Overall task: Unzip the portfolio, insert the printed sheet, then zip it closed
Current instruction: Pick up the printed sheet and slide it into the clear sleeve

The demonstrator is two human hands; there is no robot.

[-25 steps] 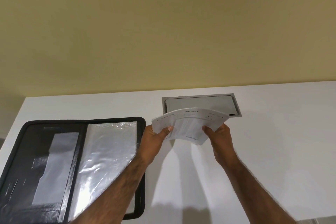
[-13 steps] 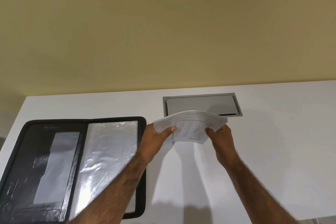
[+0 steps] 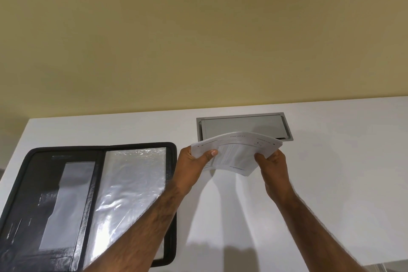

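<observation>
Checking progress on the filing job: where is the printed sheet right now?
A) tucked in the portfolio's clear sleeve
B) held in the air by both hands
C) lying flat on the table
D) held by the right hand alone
B: the printed sheet bows between the left hand and right hand, to the right of the open portfolio.

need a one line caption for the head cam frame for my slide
Both hands, left hand and right hand, hold a bowed printed sheet above the white table, right of the open portfolio.
</observation>
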